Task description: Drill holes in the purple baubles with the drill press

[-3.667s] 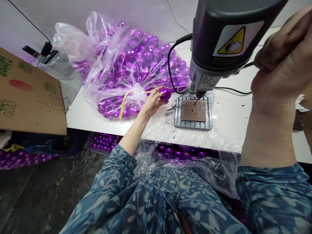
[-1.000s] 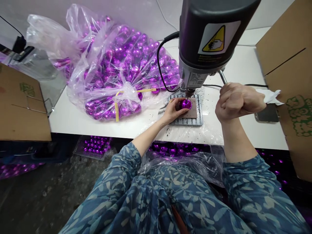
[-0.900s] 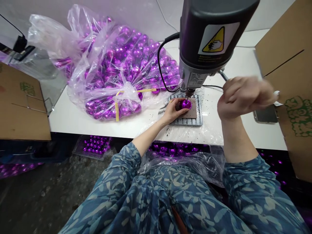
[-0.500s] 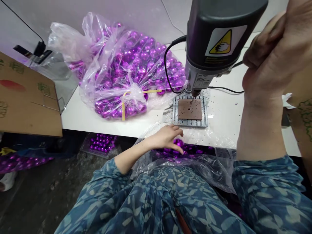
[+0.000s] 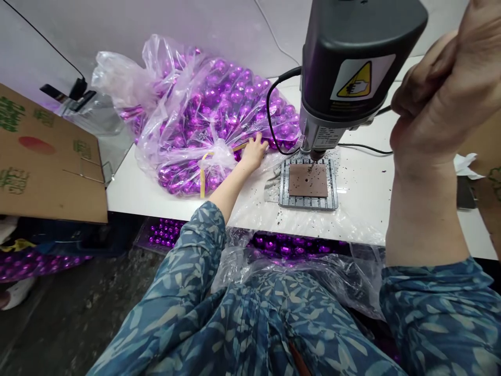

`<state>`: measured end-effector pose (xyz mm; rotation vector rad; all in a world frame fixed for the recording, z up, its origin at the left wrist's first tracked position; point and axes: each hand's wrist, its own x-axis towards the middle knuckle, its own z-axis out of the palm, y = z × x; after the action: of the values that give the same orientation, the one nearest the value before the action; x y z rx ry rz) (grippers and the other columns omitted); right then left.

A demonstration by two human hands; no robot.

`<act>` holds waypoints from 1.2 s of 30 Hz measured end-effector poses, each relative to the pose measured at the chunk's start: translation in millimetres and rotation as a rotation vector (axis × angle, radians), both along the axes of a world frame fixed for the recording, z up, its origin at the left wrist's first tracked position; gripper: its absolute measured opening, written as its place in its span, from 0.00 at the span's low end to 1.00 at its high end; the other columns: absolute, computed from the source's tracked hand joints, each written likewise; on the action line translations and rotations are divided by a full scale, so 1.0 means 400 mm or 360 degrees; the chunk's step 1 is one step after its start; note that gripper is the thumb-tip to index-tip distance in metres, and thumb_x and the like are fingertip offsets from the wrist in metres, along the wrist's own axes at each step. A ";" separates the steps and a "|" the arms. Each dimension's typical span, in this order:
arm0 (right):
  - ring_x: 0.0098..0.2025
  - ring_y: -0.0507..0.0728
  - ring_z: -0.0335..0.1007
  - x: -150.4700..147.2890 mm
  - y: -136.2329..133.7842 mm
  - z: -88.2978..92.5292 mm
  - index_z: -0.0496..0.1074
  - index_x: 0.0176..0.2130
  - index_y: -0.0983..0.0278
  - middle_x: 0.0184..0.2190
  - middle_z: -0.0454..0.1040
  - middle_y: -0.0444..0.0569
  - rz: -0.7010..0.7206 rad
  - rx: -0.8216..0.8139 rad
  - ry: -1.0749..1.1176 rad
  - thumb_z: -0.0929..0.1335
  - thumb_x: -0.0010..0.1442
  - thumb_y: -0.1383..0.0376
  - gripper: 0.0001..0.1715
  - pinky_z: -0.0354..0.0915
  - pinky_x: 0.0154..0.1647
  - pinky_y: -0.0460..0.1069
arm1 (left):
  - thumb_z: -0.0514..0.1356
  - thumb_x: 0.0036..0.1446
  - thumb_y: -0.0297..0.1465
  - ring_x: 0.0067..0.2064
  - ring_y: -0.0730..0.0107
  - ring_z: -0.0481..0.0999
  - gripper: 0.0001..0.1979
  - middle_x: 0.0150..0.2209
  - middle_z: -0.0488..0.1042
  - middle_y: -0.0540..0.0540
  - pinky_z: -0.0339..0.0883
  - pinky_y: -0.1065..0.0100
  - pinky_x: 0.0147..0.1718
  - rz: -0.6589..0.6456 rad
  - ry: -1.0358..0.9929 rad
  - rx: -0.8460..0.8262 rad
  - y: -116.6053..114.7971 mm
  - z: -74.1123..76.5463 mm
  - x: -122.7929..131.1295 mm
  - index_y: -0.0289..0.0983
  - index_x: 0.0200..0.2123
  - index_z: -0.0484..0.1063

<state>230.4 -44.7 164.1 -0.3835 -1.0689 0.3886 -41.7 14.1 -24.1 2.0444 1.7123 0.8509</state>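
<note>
My left hand (image 5: 255, 151) reaches over the lower right part of a clear plastic bag (image 5: 121, 78) full of shiny purple faceted balls (image 5: 219, 96). Its fingertips are slightly apart over the end of a yellow tie (image 5: 202, 183); I see nothing held in them. My right hand (image 5: 434, 99), raised on the right, is closed around the lever of a small drill press (image 5: 364, 47), whose rod runs into the fist. Below the drill bit, a brown board (image 5: 308, 184) with a small hole lies on the slotted metal base (image 5: 332, 202).
Dark shavings speckle the white table (image 5: 360, 183) around the base. An open plastic bag (image 5: 250, 266) with purple balls hangs at the table's front edge, against my lap. A cardboard box (image 5: 55, 172) stands at left. A tray of purple balls (image 5: 166, 232) is below. Black cables run beside the drill.
My left hand has moved from the purple ball above the front bag up and left to the large tied bag. My right hand stays on the lever. The view has shifted slightly.
</note>
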 end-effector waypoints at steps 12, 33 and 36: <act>0.13 0.44 0.45 0.006 -0.001 -0.009 0.40 0.21 0.60 0.12 0.41 0.38 -0.0072 -0.0051 0.0046 0.72 0.46 0.35 0.46 0.30 0.17 0.49 | 0.72 0.66 0.41 0.42 0.63 0.86 0.26 0.53 0.83 0.39 0.84 0.58 0.42 -0.0403 -0.1568 -0.0778 -0.247 0.023 0.072 0.44 0.64 0.74; 0.15 0.38 0.53 -0.015 -0.086 0.031 0.40 0.24 0.65 0.14 0.41 0.38 0.0028 -0.0140 -0.0199 0.68 0.50 0.40 0.41 0.38 0.17 0.40 | 0.82 0.52 0.36 0.56 0.50 0.81 0.33 0.54 0.83 0.40 0.76 0.48 0.59 -0.0383 -0.0747 -0.0058 -0.256 -0.093 0.237 0.42 0.59 0.78; 0.14 0.38 0.52 -0.015 -0.083 0.027 0.39 0.24 0.66 0.13 0.42 0.37 0.0028 -0.0132 -0.0191 0.69 0.49 0.40 0.44 0.38 0.18 0.40 | 0.81 0.54 0.37 0.64 0.44 0.76 0.32 0.57 0.81 0.38 0.72 0.44 0.65 -0.0396 -0.0678 0.0012 -0.265 -0.100 0.239 0.43 0.60 0.78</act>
<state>224.5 -77.9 174.8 -0.4763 -1.1763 0.4311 53.8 -92.1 -64.2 1.8590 1.2024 1.1095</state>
